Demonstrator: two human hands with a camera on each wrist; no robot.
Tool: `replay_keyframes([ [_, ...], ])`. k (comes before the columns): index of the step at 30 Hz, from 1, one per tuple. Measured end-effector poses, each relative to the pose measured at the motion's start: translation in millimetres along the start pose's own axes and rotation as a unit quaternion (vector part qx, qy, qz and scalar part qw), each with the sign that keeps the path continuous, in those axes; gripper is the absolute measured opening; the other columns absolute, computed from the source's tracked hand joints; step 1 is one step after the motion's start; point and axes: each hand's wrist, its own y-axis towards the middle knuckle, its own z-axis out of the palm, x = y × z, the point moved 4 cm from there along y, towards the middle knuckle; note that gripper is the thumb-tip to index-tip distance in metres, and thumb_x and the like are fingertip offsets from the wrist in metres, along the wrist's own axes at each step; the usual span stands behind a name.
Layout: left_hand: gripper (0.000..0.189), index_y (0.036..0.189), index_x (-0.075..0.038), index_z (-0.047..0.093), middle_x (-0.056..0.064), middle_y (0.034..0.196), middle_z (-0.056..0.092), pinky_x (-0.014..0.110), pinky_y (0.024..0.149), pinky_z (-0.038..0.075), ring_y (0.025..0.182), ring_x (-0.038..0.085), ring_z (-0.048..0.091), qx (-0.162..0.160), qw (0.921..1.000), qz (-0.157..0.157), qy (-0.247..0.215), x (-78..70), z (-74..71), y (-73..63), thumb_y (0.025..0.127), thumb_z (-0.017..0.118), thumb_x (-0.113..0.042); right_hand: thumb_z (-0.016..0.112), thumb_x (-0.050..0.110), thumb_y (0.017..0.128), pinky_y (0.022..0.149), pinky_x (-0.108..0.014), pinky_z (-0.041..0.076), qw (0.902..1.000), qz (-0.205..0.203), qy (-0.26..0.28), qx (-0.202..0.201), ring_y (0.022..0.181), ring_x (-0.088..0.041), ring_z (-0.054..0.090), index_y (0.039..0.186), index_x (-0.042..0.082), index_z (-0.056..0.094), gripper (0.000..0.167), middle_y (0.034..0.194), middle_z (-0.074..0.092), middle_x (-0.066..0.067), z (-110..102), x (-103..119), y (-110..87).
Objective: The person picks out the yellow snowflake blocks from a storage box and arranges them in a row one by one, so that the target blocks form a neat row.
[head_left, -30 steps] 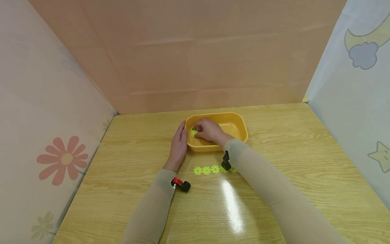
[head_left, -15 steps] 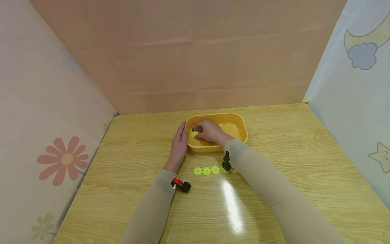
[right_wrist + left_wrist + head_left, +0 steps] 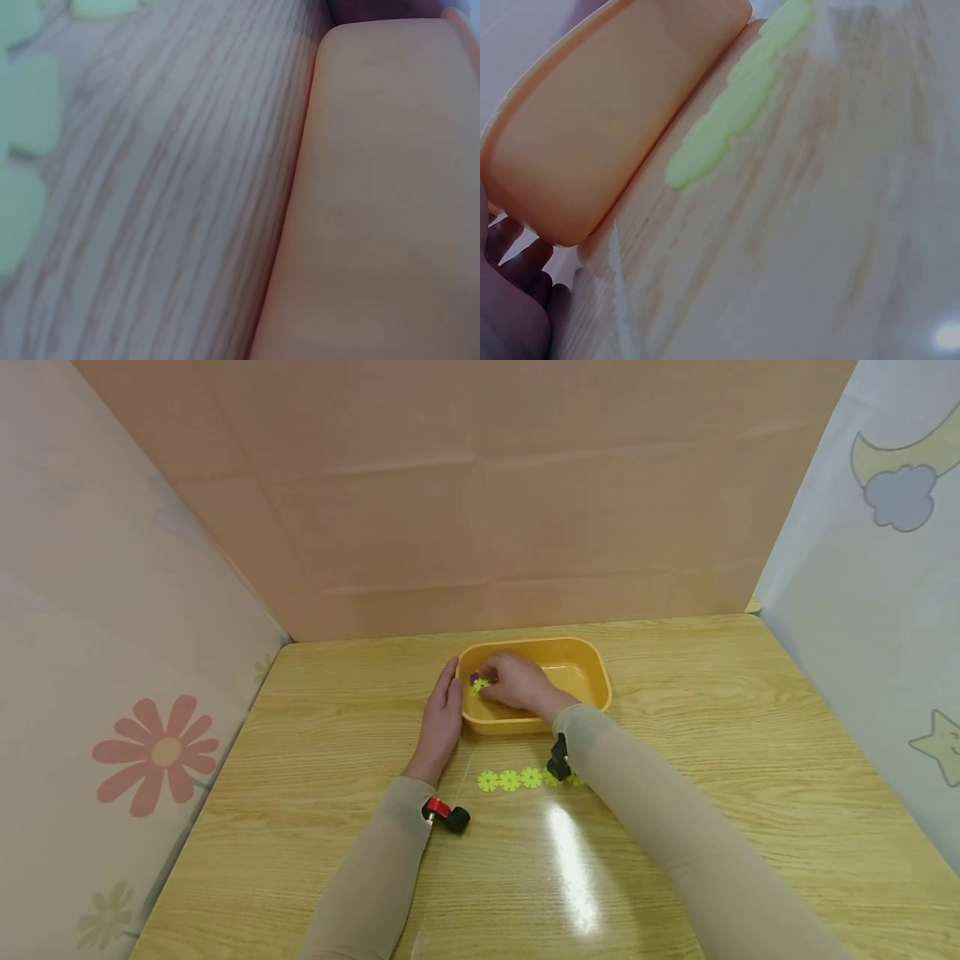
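Observation:
In the head view a yellow tub (image 3: 588, 672) stands on the table. My left hand (image 3: 438, 718) lies along the tub's left end, fingers straight and touching its outer wall; the left wrist view shows these fingers (image 3: 526, 259) beside the tub's corner. Inside the tub at its left end is my right hand (image 3: 517, 681), with thumb and fingertips pinching a yellow-green snowflake disc (image 3: 480, 687). A purple piece (image 3: 473, 678) shows just behind that disc. Whatever lies under the right palm is hidden.
In front of the tub a row of several yellow-green snowflake discs (image 3: 509, 780) lies on the wooden table (image 3: 337, 735); the right forearm covers the row's right end. A tan screen (image 3: 480, 502) rises behind, with patterned white panels on both sides.
Both hands keep almost the same place. Between the right fingertips the yellow-green disc has shifted slightly, and the purple piece beside it has become more visible.

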Motion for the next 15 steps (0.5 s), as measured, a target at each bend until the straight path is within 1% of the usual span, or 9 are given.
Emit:
replay_keyframes([
  [3,0.057,0.176,-0.024,0.034,-0.004,0.177,0.036,0.048,0.134,0.026,0.164,0.021,0.030,0.001,1.0000,0.000,0.000,0.0,0.2,0.3,0.122,0.036,-0.043,0.083,0.027,0.101,0.100,-0.044,0.057,0.9999,0.003,0.008,-0.007,0.107,-0.026,0.068,0.127,0.006,0.078,0.034,0.118,0.076,-0.009,-1.4,0.1,-0.6],
  [6,0.057,0.176,-0.025,0.033,-0.004,0.177,0.035,0.048,0.134,0.026,0.164,0.020,0.029,0.001,1.0000,0.002,-0.001,0.4,0.6,0.7,0.122,0.036,-0.043,0.081,0.029,0.102,0.098,-0.044,0.058,0.9998,0.008,0.015,-0.013,0.107,-0.026,0.069,0.127,0.007,0.077,0.034,0.117,0.077,-0.008,-2.8,-0.5,-1.2],
  [10,0.056,0.176,-0.027,0.034,-0.006,0.177,0.035,0.046,0.134,0.026,0.164,0.018,0.029,0.000,1.0000,0.006,0.001,0.5,0.3,0.3,0.122,0.036,-0.043,0.079,0.030,0.103,0.100,-0.045,0.058,0.9995,0.012,0.024,-0.017,0.111,-0.027,0.071,0.130,0.007,0.076,0.036,0.121,0.077,-0.009,-4.8,-0.7,-2.5],
  [15,0.057,0.176,-0.025,0.034,-0.005,0.177,0.035,0.047,0.134,0.025,0.164,0.019,0.029,-0.001,0.9999,0.010,0.001,1.3,-0.3,-0.1,0.122,0.036,-0.043,0.077,0.032,0.104,0.102,-0.046,0.058,0.9991,0.014,0.034,-0.020,0.114,-0.028,0.072,0.135,0.008,0.077,0.038,0.126,0.077,-0.010,-7.7,-0.4,-3.3],
])
